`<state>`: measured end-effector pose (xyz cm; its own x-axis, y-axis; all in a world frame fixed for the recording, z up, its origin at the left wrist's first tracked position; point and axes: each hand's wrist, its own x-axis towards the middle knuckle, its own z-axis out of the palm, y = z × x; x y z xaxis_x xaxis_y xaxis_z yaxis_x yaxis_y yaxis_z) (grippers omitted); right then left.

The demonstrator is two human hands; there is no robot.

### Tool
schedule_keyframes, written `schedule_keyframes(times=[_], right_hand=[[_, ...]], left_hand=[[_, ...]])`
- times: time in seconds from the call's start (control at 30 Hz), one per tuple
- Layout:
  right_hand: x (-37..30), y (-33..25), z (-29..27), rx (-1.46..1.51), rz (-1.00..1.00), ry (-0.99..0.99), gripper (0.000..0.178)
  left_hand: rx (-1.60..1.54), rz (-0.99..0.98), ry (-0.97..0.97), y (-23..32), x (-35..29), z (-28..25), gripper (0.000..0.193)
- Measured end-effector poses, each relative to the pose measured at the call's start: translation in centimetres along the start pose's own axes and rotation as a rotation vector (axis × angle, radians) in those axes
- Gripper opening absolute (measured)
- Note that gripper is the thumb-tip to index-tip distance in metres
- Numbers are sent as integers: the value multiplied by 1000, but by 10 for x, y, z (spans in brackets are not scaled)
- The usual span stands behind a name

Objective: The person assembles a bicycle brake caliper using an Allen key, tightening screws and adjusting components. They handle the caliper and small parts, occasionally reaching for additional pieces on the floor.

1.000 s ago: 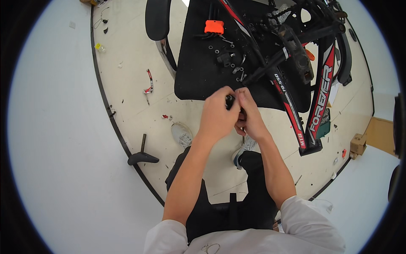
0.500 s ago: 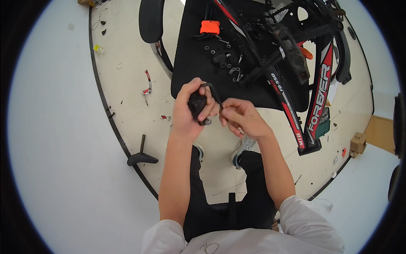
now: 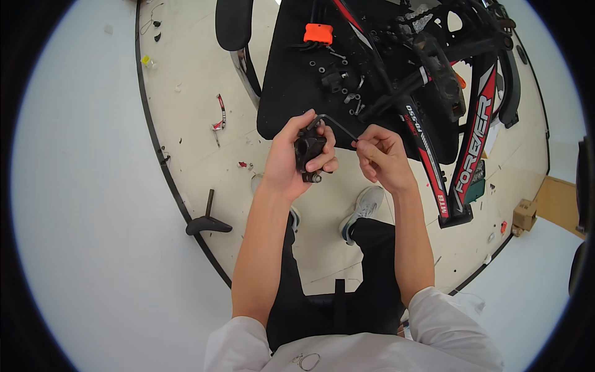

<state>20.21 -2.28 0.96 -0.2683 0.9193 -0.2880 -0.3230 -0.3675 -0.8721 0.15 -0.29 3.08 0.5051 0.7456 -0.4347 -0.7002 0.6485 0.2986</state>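
Note:
In my left hand (image 3: 284, 162) is a black bicycle stem (image 3: 307, 150), a round opening facing up and a bolt end showing at its lower side. My fingers wrap round it. An L-shaped hex key (image 3: 338, 123) reaches from the top of the stem to my right hand (image 3: 389, 160), whose thumb and fingertips pinch its far end. Whether the key's short end sits in a bolt is hidden by my left fingers. Both hands are above the front edge of the black chair seat (image 3: 280, 118).
A black and red bicycle frame (image 3: 427, 161) lies across the seat on the right. An orange hex key holder (image 3: 318, 33), a black clamp part (image 3: 334, 79) and loose bolts and washers lie on the seat. A bicycle saddle (image 3: 209, 225) rests on the floor at left.
My right hand has moved right, swinging the hex key's long arm outward and up. The left hand has turned slightly, so the stem's round opening now shows.

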Motion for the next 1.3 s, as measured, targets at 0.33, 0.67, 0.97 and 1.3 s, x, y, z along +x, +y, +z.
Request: schedule_keyframes(times=[0.33, 0.67, 0.97, 1.3], right_hand=[[1, 0, -4, -64, -34, 83, 11], [1, 2, 0, -83, -62, 91, 10], [1, 3, 3, -76, -72, 84, 9], [3, 6, 0, -180, -44, 96, 10]], left_hand=[[-108, -1, -116, 5, -1, -7, 31], [-172, -34, -122, 6, 0, -11, 27], [-182, -27, -100, 5, 1, -10, 27], [-205, -45, -35, 4, 0, -8, 24]])
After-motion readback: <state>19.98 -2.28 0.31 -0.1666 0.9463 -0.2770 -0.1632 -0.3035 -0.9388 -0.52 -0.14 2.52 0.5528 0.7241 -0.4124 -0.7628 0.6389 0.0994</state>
